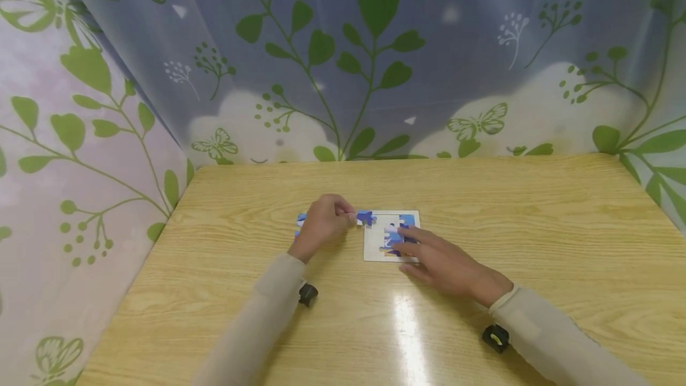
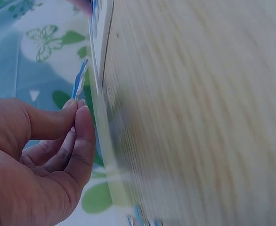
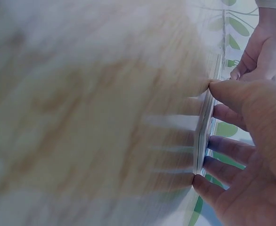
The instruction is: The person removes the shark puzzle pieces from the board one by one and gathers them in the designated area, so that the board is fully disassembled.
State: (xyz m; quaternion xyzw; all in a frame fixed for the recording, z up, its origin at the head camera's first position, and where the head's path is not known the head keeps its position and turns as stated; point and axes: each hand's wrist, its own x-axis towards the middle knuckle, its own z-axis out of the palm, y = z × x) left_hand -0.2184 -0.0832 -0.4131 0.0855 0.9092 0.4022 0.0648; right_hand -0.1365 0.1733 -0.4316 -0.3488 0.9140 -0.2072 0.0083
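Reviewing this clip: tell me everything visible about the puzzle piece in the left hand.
The puzzle piece is small, flat and thin, apparently card, with an irregular outline. Its upper face is printed darker blue on lighter blue; its underside looks pale. The left hand pinches it at one end, partly hiding it. In the head view it overlaps the upper-left corner of the pale puzzle board; in the left wrist view it appears nearly edge-on, raised, with a gap between it and the board.
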